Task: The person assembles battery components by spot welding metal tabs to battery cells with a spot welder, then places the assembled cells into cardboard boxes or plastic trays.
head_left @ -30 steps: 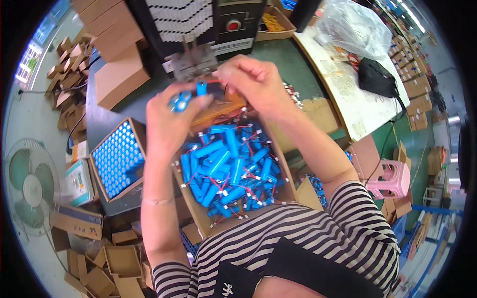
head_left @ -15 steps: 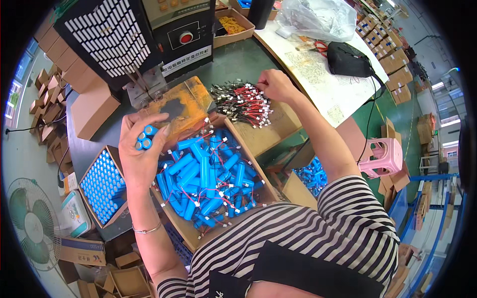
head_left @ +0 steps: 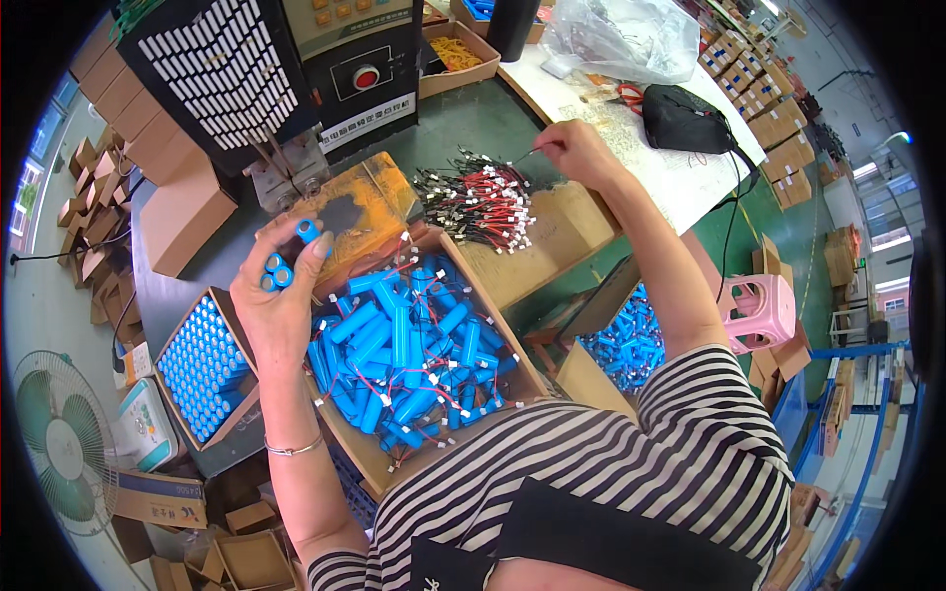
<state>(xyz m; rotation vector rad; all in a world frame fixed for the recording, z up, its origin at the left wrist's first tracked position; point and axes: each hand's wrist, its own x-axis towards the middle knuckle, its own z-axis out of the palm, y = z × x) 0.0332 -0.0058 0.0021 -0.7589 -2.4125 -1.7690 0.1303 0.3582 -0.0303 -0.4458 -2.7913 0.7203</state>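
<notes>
My left hand (head_left: 268, 313) is closed around several blue cylindrical battery cells (head_left: 307, 231). One of them stands forward between thumb and fingers, apart from the others. On the right, the fingers of my right hand (head_left: 583, 156) pinch a thin dark wire lead (head_left: 532, 155) at the far edge of a pile of red and black wire leads (head_left: 478, 202) with white connectors. That pile lies on a flat piece of cardboard (head_left: 537, 251). Beside my left hand is a worn orange block (head_left: 384, 192), in front of the welding machine's electrodes (head_left: 276, 163).
Nearest my body, a cardboard box (head_left: 517, 345) holds blue cells with leads attached. Left of it, a tray (head_left: 236, 428) has cells standing in rows. The black machine (head_left: 365, 123) with a red button rises behind. A pink stool (head_left: 764, 310) and a fan (head_left: 64, 438) flank the table.
My right hand has lifted slightly away from the pile, up and to the right, with a lead now showing in its fingers. In my left hand, one cell has been pushed up from the bunch.
</notes>
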